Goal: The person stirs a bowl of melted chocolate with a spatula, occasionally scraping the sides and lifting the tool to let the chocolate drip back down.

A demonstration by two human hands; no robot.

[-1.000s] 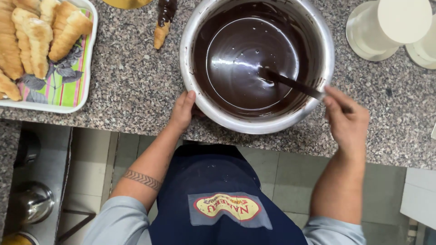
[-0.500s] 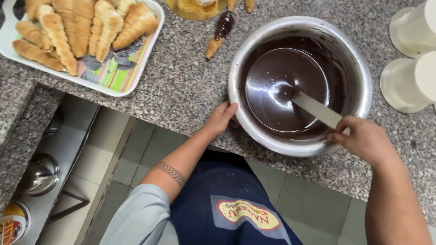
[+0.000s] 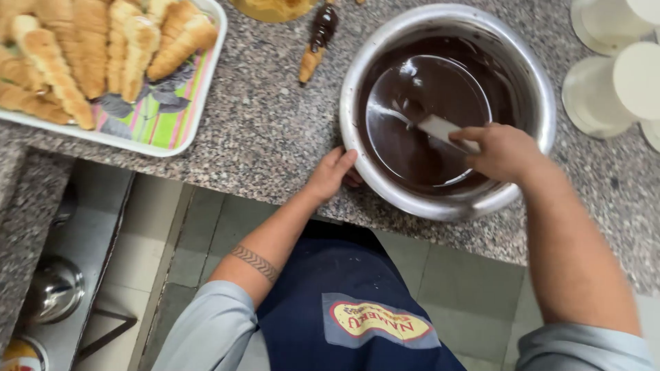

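A large steel bowl (image 3: 529, 75) of dark melted chocolate (image 3: 440, 89) sits on the speckled granite counter (image 3: 268, 117). My left hand (image 3: 332, 174) rests against the bowl's near-left wall, steadying it. My right hand (image 3: 500, 151) reaches over the near rim and grips a flat spatula (image 3: 432, 126) whose blade dips into the chocolate. A swirl shows on the chocolate's surface around the blade.
A white tray (image 3: 175, 141) with a striped liner holds several golden pastry cones (image 3: 82, 48) at the far left. One cone with a chocolate-dipped end (image 3: 315, 47) lies beside the bowl. White lidded tubs (image 3: 619, 82) stand at the right. A lower shelf with a metal pot (image 3: 51, 288) lies at bottom left.
My right hand has moved from outside the bowl's right rim to over its near side, sweeping the spatula leftward through the chocolate. The view has shifted so the tray shows more fully.
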